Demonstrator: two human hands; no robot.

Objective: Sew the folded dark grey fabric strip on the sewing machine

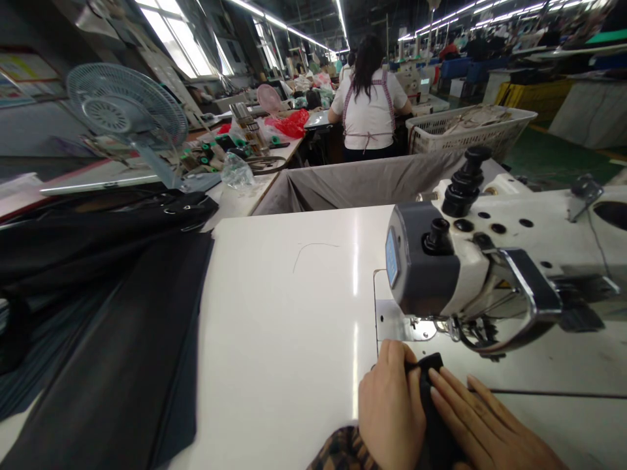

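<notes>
A strip of black fabric lies on the white table of the sewing machine, just in front of the needle area. My left hand has its fingers curled and closed on the fabric's left edge. On the right side of the strip, my right hand rests with fingers stretched out, its tips touching the cloth. Its thumb is hidden. Beyond both hands is the sewing machine, whose metal needle plate sits a little past my left fingertips. The fabric's near end runs out of view.
Dark cloth pieces are piled along the table's left side. A fan stands behind them, near thread spools and a plastic bag. Ahead, a person sits facing away beside a white basket. A loose thread lies on the tabletop.
</notes>
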